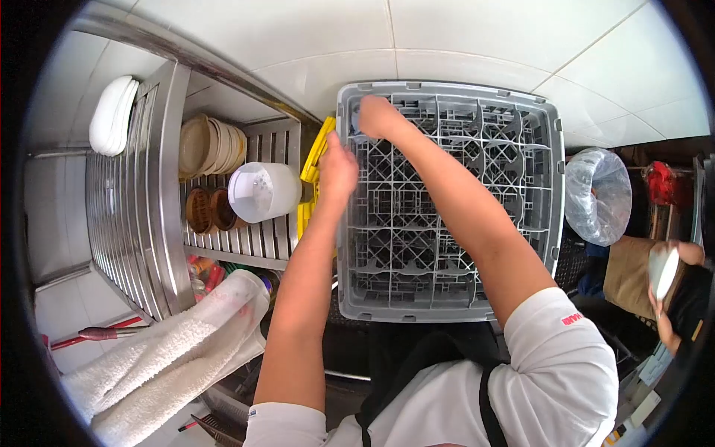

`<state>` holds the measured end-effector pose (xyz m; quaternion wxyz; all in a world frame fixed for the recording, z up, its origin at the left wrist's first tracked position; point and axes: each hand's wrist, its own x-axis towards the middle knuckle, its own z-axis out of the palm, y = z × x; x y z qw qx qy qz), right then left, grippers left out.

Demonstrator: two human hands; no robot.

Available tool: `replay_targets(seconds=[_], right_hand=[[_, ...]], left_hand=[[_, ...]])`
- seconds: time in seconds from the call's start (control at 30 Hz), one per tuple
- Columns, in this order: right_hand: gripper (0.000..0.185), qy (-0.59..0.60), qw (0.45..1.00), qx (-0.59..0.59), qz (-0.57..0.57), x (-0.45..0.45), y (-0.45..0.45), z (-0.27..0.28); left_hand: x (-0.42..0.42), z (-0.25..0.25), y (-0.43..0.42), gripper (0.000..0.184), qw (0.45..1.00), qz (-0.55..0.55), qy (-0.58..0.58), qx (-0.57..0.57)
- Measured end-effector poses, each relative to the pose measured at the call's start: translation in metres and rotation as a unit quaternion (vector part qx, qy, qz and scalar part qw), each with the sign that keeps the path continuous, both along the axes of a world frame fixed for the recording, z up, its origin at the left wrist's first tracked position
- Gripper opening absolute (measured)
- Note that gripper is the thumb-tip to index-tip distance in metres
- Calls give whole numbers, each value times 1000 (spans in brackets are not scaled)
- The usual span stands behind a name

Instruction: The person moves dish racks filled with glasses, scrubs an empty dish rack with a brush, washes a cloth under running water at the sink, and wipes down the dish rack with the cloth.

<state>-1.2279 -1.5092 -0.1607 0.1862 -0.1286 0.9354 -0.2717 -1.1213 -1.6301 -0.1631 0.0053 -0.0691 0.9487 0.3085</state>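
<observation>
A grey plastic dishwasher rack (558,216) with a grid of compartments lies in front of me. My right hand (377,117) is closed in its far left corner. A bit of bluish-grey cloth (357,125) shows beside the fingers. At the rack's left wall is my left hand (339,170), right against a yellow plastic piece (318,151). The left hand's fingers are mostly hidden, so whether they grip the rack wall or the yellow piece does not show.
On the left, a slatted steel shelf (167,186) holds stacked plates (212,147), a white tub (264,192) and white dishes (113,115). A white towel (171,343) hangs below. To the right are a clear plastic bag (598,197) and another person's hands holding a white dish (663,270).
</observation>
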Motion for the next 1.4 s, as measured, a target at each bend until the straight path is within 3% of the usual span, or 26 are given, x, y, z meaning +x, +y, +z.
replay_targets(seconds=[0.07, 0.1, 0.2, 0.23, 0.33, 0.37, 0.47, 0.5, 0.6, 0.73, 0.77, 0.87, 1.0, 1.03, 1.13, 1.17, 1.27, 1.4], right_hand=[[26, -36, 971, 152, 180, -19, -16, 0], [24, -17, 973, 131, 191, -20, -19, -8], [23, -1, 989, 142, 43, -33, -33, -66], [23, -9, 993, 109, -37, -31, -37, -65], [31, -45, 992, 53, -105, -22, -19, -42], [33, -18, 984, -46, -174, -12, -15, -37], [36, 35, 932, -198, -302, 16, -18, -22], [34, -22, 909, -285, -302, 11, -17, -46], [32, -64, 944, -262, -191, 5, -17, -35], [30, -248, 890, -255, -286, -15, -21, -30], [31, -180, 916, -256, -252, -8, -20, -32], [34, -106, 901, -357, -221, 8, -14, -43], [34, -101, 961, -201, -160, -12, -26, -62], [29, -127, 961, -163, -184, -6, -24, -31], [23, -65, 961, -148, -226, -3, -18, -29], [18, -25, 936, -232, -264, 5, -15, -33], [17, -47, 885, -399, -235, 16, -9, -34], [9, -114, 691, -662, -266, 30, 10, 22]], left_hand=[[-1, -2, -1, 33, 1000, -5, 14, 4], [0, -3, -1, 32, 1000, -3, 7, 3], [-2, 0, -2, 33, 1000, 3, -12, 0], [-3, 0, -3, 34, 1000, 4, -24, 3], [-3, 1, -2, 34, 1000, 10, -15, 10], [-4, 0, -2, 34, 1000, 10, -9, 15], [-1, -1, -2, 33, 999, 5, -14, 30], [-3, 1, -2, 33, 999, 0, -16, 34], [-4, 5, 0, 32, 1000, 6, -22, 18], [-5, 2, 1, 25, 1000, 4, -3, 9], [-3, 0, 0, 26, 1000, 3, 10, 6], [-9, 1, 1, 27, 1000, 7, -11, 9], [-7, 7, 1, 35, 998, 1, -64, -21], [-6, 7, 1, 38, 998, -5, -56, -23], [-5, 8, 2, 40, 997, 1, -60, -39], [-7, 6, 2, 41, 998, -3, -49, -37], [-3, 4, -1, 43, 999, -8, -36, -35], [-4, 6, 2, 45, 999, 1, -36, -22]])
